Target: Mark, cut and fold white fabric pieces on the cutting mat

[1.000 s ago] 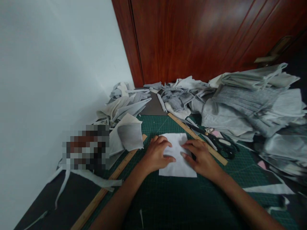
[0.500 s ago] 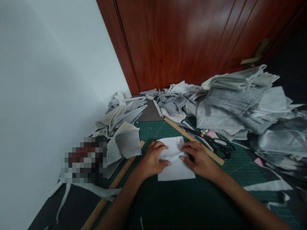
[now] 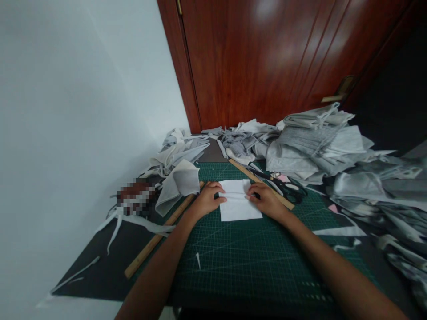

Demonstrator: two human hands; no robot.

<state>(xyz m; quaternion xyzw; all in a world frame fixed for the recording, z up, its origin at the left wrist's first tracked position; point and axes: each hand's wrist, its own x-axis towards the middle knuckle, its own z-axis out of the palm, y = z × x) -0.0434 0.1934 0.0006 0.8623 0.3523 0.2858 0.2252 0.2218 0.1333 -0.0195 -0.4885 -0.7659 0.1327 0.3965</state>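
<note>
A white piece of cloth [image 3: 238,210] lies flat on the green cutting mat [image 3: 233,249], with a narrow raised fold running across its middle. My left hand [image 3: 209,199] pinches one end of that fold at the cloth's left edge, thumb and fingertips close together. At the opposite edge, my right hand [image 3: 264,201] pinches the other end in the same way. Just beyond the right hand are a wooden ruler [image 3: 242,170] and black-handled scissors [image 3: 292,194]. A second wooden ruler [image 3: 150,247] slants past my left forearm.
A large pile of grey fabric [image 3: 300,151] is heaped at the back right, with more scraps [image 3: 243,140] against the wooden door [image 3: 253,66]. Folded light cloth [image 3: 178,180] stands on the left by the white wall [image 3: 83,133]. Thin strips [image 3: 340,231] lie on the right.
The fingers of both hands have closed on the cloth, and a raised fold now shows between them. My view has shifted, showing more of the mat's near side.
</note>
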